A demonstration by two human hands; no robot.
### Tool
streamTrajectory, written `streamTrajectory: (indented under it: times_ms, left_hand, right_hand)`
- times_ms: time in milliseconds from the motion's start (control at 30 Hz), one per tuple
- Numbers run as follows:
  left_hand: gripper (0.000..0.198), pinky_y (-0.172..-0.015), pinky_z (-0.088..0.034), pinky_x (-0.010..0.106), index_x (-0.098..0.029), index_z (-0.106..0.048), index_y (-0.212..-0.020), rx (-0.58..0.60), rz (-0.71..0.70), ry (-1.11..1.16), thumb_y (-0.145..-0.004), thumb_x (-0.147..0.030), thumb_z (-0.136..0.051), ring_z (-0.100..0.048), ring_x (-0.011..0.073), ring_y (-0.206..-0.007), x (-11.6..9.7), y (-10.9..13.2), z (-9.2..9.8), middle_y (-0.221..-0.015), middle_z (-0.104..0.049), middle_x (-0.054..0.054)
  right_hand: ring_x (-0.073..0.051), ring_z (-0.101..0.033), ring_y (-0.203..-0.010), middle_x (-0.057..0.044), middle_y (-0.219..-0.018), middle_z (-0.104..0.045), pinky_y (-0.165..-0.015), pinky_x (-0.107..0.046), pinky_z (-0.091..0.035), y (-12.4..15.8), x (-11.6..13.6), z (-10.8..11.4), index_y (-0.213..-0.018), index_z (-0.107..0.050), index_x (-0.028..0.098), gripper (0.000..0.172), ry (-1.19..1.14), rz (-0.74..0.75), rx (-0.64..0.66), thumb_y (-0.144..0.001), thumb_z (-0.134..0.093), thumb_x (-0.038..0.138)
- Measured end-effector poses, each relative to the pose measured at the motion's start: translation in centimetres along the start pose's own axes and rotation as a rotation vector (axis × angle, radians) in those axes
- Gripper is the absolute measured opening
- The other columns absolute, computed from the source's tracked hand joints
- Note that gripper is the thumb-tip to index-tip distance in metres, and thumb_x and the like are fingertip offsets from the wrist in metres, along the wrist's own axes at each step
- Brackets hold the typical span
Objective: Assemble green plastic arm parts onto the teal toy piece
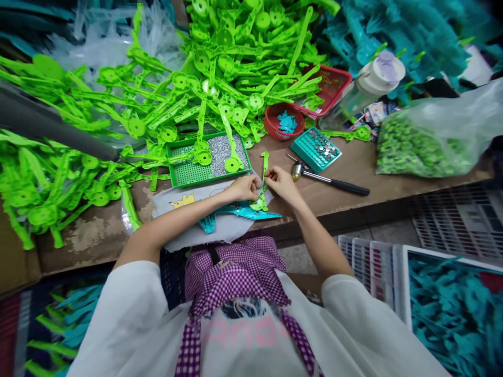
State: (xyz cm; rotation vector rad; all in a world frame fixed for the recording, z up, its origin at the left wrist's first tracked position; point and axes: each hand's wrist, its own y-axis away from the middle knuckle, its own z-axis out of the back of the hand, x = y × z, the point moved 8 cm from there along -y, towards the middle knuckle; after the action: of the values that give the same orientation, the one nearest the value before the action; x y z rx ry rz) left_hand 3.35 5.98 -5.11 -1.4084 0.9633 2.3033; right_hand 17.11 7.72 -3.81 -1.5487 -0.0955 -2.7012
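My left hand (245,188) is closed, its fingertips beside a green plastic part (264,163) that stands out from the cloth. My right hand (278,182) pinches at the other side of the same part; what its fingertips hold is too small to tell. Under both hands a teal plastic piece (251,212) lies on a pale cloth (168,201) with a yellow cartoon print. Just beyond the left hand is a green tray (188,175) of small metal pieces, with green parts lying across it.
Green parts (228,57) are heaped at the back and left. To the right are a hammer (334,183), a teal box (314,149) of small metal pieces, a red bowl (273,128), a bottle (365,86) and a bag (412,136). The table's front edge runs below my forearms.
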Motion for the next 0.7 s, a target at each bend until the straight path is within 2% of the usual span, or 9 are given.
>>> streamTrajectory:
  times_ms: [133, 267, 333, 433, 500, 567, 633, 700]
  left_hand:
    - [0.035, -0.070, -0.046, 0.028, -0.018, -0.060, -0.093, 0.018, 0.007, -0.064, -0.061, -0.008, -0.073, -0.061, 0.0141, -0.068, -0.5, -0.1, 0.3, -0.073, -0.066, -0.003]
    - [0.036, -0.073, -0.044, 0.031, -0.018, -0.066, -0.090, 0.086, 0.034, -0.213, -0.058, -0.008, -0.076, -0.061, 0.0181, -0.075, -1.2, -0.9, 0.7, -0.074, -0.066, -0.001]
    - [0.034, -0.072, -0.043, 0.031, -0.018, -0.067, -0.086, 0.114, 0.050, -0.309, -0.055, -0.010, -0.080, -0.060, 0.0195, -0.075, -1.6, -1.5, 0.8, -0.072, -0.063, -0.001]
    - [0.032, -0.070, -0.043, 0.029, -0.018, -0.066, -0.085, 0.156, 0.029, -0.387, -0.059, -0.015, -0.083, -0.060, 0.0191, -0.075, -2.6, -1.6, 0.9, -0.075, -0.063, -0.001]
    - [0.029, -0.070, -0.044, 0.028, -0.017, -0.066, -0.090, 0.210, -0.043, -0.377, -0.067, -0.018, -0.082, -0.062, 0.0188, -0.077, -3.4, -0.6, 0.9, -0.082, -0.067, 0.001]
    - [0.024, -0.076, -0.046, 0.029, -0.017, -0.067, -0.098, 0.219, -0.168, -0.367, -0.077, -0.023, -0.077, -0.065, 0.0201, -0.086, -4.4, 1.4, 1.5, -0.093, -0.071, 0.005]
    - [0.020, -0.087, -0.047, 0.030, -0.019, -0.067, -0.106, 0.118, -0.298, -0.379, -0.087, -0.025, -0.070, -0.065, 0.0220, -0.100, -5.0, 4.1, 3.3, -0.108, -0.072, 0.008]
    - [0.019, -0.096, -0.046, 0.033, -0.022, -0.067, -0.112, -0.045, -0.324, -0.391, -0.094, -0.023, -0.060, -0.064, 0.0223, -0.110, -4.4, 7.2, 6.0, -0.118, -0.071, 0.009]
  right_hand:
    - [-0.014, -0.050, -0.062, 0.002, -0.072, -0.060, -0.063, -0.029, -0.042, -0.7, 0.1, -0.1, -0.082, -0.060, 0.022, 0.012, 0.005, 0.046, 0.101, -0.071, -0.060, 0.028]
    - [-0.014, -0.049, -0.061, 0.002, -0.071, -0.061, -0.061, -0.030, -0.043, -1.2, 0.1, 0.1, -0.081, -0.060, 0.022, 0.009, 0.025, 0.041, 0.153, -0.074, -0.061, 0.028]
    - [-0.016, -0.051, -0.062, 0.000, -0.073, -0.062, -0.063, -0.031, -0.044, -0.5, 1.0, 0.4, -0.080, -0.060, 0.022, 0.007, 0.063, 0.039, 0.124, -0.076, -0.062, 0.028]
    - [-0.020, -0.058, -0.074, -0.004, -0.083, -0.066, -0.071, -0.036, -0.048, 2.4, 4.6, 1.2, -0.084, -0.063, 0.023, 0.010, 0.119, 0.143, -0.014, -0.086, -0.060, 0.032]
    - [-0.022, -0.062, -0.084, -0.007, -0.091, -0.070, -0.078, -0.039, -0.050, 5.1, 7.3, 1.1, -0.091, -0.066, 0.025, 0.016, 0.125, 0.237, -0.075, -0.094, -0.055, 0.036]
    - [-0.025, -0.065, -0.091, -0.007, -0.096, -0.072, -0.083, -0.042, -0.051, 7.4, 9.1, 0.7, -0.094, -0.067, 0.026, 0.017, 0.138, 0.294, -0.072, -0.097, -0.054, 0.038]
    - [-0.026, -0.066, -0.094, -0.008, -0.096, -0.073, -0.084, -0.044, -0.051, 8.6, 9.6, 0.4, -0.094, -0.067, 0.027, 0.017, 0.151, 0.315, -0.063, -0.098, -0.054, 0.037]
    - [-0.026, -0.067, -0.092, -0.008, -0.095, -0.073, -0.082, -0.044, -0.051, 9.2, 9.4, 0.3, -0.096, -0.067, 0.026, 0.016, 0.152, 0.305, -0.080, -0.099, -0.053, 0.034]
